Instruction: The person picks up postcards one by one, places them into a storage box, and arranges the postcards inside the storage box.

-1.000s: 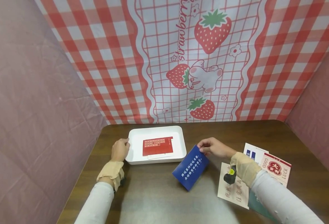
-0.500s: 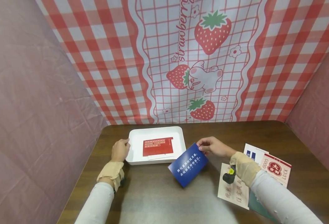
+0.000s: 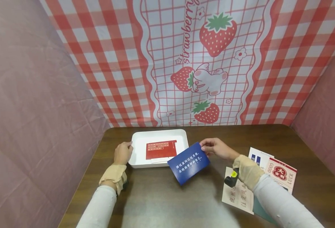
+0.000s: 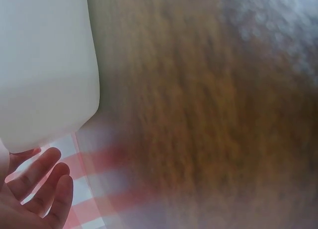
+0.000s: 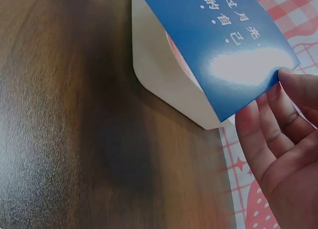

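My right hand (image 3: 220, 148) pinches a blue card (image 3: 188, 163) with white Chinese writing by its upper right corner, thumb on the printed face and fingers behind. The tilted card overlaps the front right corner of a shallow white tray (image 3: 139, 139) in the head view. Inside that tray lies a red card (image 3: 159, 154) with rows of small gold characters, a white card edge (image 3: 161, 160) showing under it. At the tray's left end, my left hand (image 3: 122, 154) holds the rim; in the left wrist view its fingers (image 4: 49, 187) are bent beside the wall.
On the right, partly under my right forearm, several cards overlap: a cream card with brown writing (image 3: 237, 199), a "GOOD LUCK" card (image 3: 281, 172), a white one with blue marks (image 3: 259, 155) and a green one (image 3: 261, 210). A strawberry-print cloth (image 3: 204, 79) hangs behind the wooden table (image 3: 170, 202).
My right hand has raised the blue card slightly and moved it left, turning it flatter so that it now overlaps the tray's corner. The left hand stays at the tray.
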Tool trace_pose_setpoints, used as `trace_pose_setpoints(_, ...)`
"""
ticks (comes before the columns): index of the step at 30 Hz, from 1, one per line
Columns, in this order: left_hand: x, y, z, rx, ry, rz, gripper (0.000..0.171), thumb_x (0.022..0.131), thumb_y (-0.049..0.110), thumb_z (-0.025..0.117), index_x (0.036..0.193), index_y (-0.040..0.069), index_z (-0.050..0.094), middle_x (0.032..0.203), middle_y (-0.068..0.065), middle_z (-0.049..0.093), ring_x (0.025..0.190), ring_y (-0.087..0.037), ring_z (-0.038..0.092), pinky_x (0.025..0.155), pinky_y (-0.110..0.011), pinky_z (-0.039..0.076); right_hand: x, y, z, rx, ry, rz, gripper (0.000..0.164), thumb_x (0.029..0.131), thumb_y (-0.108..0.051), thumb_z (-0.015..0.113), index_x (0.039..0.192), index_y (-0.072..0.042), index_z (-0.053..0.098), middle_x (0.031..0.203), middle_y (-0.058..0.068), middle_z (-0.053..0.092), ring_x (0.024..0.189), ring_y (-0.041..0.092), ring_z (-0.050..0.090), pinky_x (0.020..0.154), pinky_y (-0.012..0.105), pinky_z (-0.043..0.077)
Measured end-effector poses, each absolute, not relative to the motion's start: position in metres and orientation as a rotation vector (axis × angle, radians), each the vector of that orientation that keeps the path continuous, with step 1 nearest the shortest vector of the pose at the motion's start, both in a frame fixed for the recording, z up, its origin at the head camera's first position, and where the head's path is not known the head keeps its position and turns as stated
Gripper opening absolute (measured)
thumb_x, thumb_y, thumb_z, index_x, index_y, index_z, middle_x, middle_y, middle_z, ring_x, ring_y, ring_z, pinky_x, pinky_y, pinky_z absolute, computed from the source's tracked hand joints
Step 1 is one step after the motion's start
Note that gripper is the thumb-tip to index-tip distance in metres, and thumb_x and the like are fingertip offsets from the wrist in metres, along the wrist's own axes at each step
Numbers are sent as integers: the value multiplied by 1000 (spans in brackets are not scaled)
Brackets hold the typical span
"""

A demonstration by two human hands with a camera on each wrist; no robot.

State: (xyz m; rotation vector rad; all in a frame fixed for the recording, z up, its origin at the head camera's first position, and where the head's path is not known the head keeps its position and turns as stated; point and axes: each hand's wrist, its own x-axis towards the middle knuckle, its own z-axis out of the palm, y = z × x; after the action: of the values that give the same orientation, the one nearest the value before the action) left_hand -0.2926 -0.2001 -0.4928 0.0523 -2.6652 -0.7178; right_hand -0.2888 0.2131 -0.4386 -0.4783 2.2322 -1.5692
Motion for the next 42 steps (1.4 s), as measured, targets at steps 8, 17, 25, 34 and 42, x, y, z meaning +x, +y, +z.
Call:
trace_pose_setpoints(8, -293, -201, -493, 69, -2672, -723, 31, 79, 13, 53, 106, 9, 67, 104, -15, 67, 94, -39, 62, 78, -49, 47, -289, 210, -435, -431, 2216, -1662, 26, 87, -11, 55, 105, 7, 54, 82, 2, 61, 69, 13, 59, 64, 33, 53)
trace_pose_setpoints(17, -291, -198, -489, 80, -2669, -727, 30, 79, 12, 54, 106, 8, 68, 104, -15, 67, 95, -39, 61, 79, -49, 47, -292, 207, -436, -354, 2179, -1802, 26, 87, -9, 54, 106, 9, 51, 76, -4, 62, 63, 10, 56, 63, 35, 52)
trace_pose_setpoints(25, -290, -198, -488, 70, -2671, -725, 30, 80, 12, 54, 106, 7, 67, 105, -15, 67, 96, -38, 61, 80, -48, 47, -293, 204, -434, -303, 2166, -1854, 26, 88, -9, 53, 106, 9, 51, 75, -3, 62, 61, 10, 55, 62, 34, 52)
trace_pose_setpoints(34, -291, -198, -488, 71, -2671, -727, 30, 80, 12, 54, 106, 8, 67, 104, -15, 67, 95, -38, 62, 80, -48, 47, -302, 202, -432, -272, 2130, -1935, 18, 88, -7, 51, 102, 5, 51, 73, -4, 62, 61, 8, 57, 61, 34, 52)
trace_pose_setpoints(42, -291, -198, -489, 83, -2682, -719, 30, 79, 12, 54, 106, 8, 68, 104, -16, 67, 95, -39, 62, 79, -48, 47, -306, 196, -428, -257, 2133, -1961, 20, 88, -5, 50, 104, 8, 49, 71, -5, 61, 59, 6, 57, 59, 28, 52)
